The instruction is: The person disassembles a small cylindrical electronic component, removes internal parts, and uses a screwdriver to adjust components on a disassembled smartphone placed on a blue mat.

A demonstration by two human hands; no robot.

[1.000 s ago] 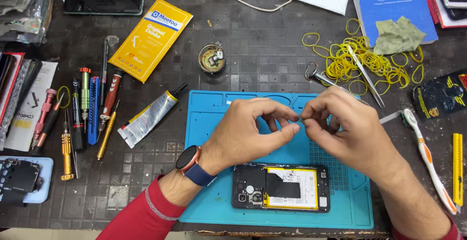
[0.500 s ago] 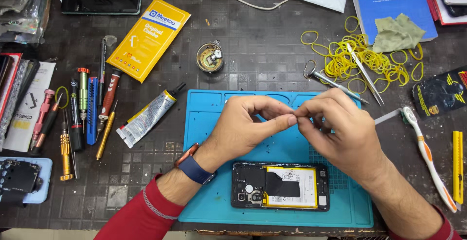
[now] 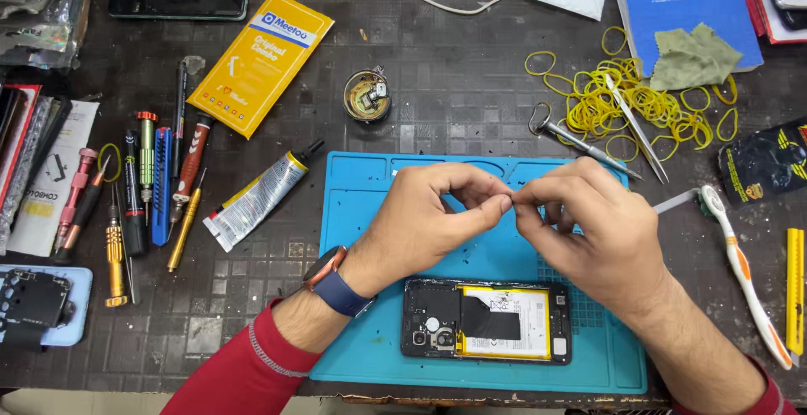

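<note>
Both hands are held above the blue silicone repair mat (image 3: 370, 213), fingertips meeting just over its middle. The left hand (image 3: 424, 222) comes in from the lower left, a watch with a dark blue strap (image 3: 334, 285) on the wrist; the right hand (image 3: 601, 234) comes in from the lower right. Thumb and forefinger of each hand are pinched shut, and the two pinches touch. Something very small appears to be gripped between them, but its kind cannot be told: it is hidden by the fingertips.

The opened smartphone (image 3: 486, 321) lies flat on the mat, directly below the pinch on the side nearer the person and apart from both hands. Its back is off, with the yellow battery (image 3: 513, 322) and the camera end exposed. Its long axis runs left to right, camera end to the left. It sits slightly more under the right hand than the left, so the right hand is judged the nearer.

Noted around the mat:
- a grey adhesive tube with a black cap (image 3: 256, 198), just beside the mat's left edge, lying diagonally;
- a row of screwdrivers (image 3: 155, 184) further left;
- tweezers (image 3: 636, 129) on a heap of yellow rubber bands (image 3: 647, 104), upper right;
- a toothbrush with an orange and white handle (image 3: 744, 272), right;
- a small round tin of parts (image 3: 367, 95), beyond the mat.
</note>
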